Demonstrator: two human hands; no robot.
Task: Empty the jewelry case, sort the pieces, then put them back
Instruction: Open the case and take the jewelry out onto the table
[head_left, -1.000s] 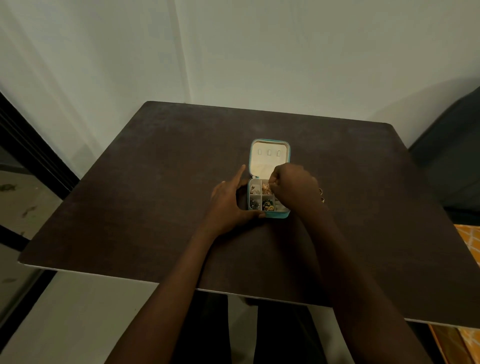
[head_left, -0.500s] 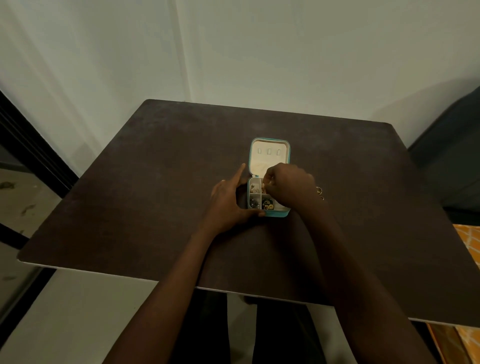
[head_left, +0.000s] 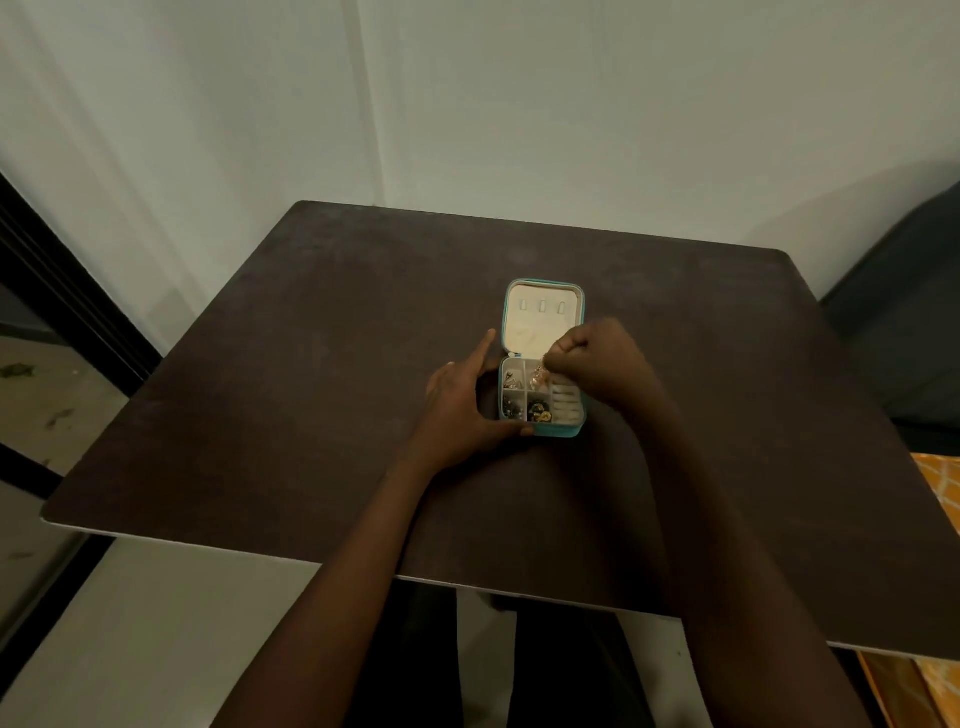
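Note:
A small teal jewelry case (head_left: 560, 431) lies open in the middle of the dark table (head_left: 311, 395), its cream-lined lid (head_left: 535, 327) flat toward the wall. Small compartments hold dark and gold pieces (head_left: 538, 410) and a row of ring rolls. My left hand (head_left: 462, 410) clasps the case's left side and near corner, index finger pointing up. My right hand (head_left: 597, 364) hovers over the upper middle compartment, fingertips pinched on a thin gold piece (head_left: 540, 375) that dangles from them.
The table's near edge (head_left: 260, 545) runs across the lower view, with my legs below it. A pale wall stands behind the table. A dark seat (head_left: 904, 332) is at the right and an orange patterned fabric (head_left: 935, 493) below it.
My right hand has lifted slightly and shifted right off the compartments, drawing a gold piece up with it. The ring rolls at the case's right side have come into view. My left hand stays put.

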